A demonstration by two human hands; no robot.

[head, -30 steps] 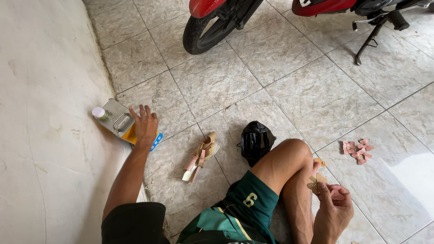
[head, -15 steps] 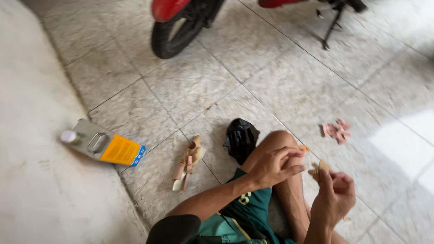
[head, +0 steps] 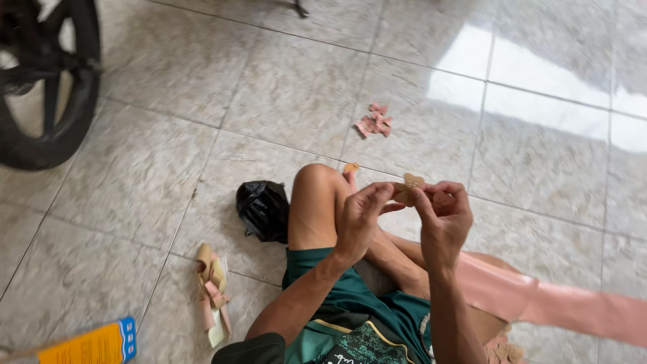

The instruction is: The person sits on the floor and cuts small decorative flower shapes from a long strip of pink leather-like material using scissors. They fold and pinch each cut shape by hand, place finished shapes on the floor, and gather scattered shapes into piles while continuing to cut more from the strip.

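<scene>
This looks like a home's tiled porch or garage floor. Large glossy beige floor tiles (head: 283,94) reflect daylight, a parked motorcycle's wheel (head: 47,87) stands at the left, and a person sits cross-legged on the floor among paper scraps (head: 374,121) and a black plastic bag (head: 263,210).

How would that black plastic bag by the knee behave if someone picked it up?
The black plastic bag looks crumpled and slack, so it would probably sag and change shape when lifted. Its glossy film may feel a bit slippery. It sits slumped on the tiled floor, so it is unlikely to roll.
</scene>
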